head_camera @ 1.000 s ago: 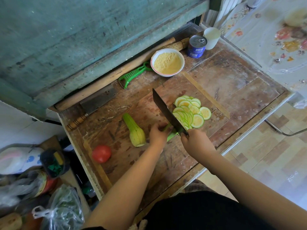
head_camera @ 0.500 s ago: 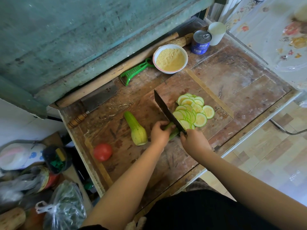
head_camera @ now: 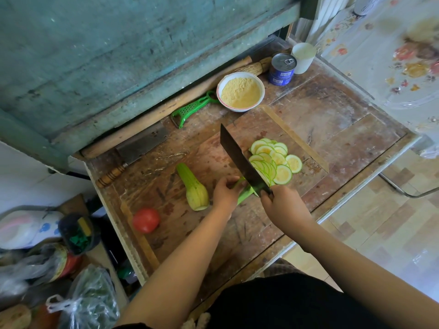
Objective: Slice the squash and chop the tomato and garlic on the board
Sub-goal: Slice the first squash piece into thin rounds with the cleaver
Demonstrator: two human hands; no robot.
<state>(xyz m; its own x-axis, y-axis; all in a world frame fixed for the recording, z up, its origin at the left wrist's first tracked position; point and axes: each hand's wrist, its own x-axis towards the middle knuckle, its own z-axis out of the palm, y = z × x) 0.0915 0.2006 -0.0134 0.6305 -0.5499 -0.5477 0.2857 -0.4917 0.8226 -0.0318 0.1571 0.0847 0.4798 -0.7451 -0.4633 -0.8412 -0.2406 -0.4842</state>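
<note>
Green squash end (head_camera: 244, 194) beside fanned pale slices (head_camera: 273, 160).

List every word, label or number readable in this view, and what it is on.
None can be read.
Blue tin can: white barcode patches on its side, print too small to read.
Jar at lower left: coloured label, blurred.
</note>
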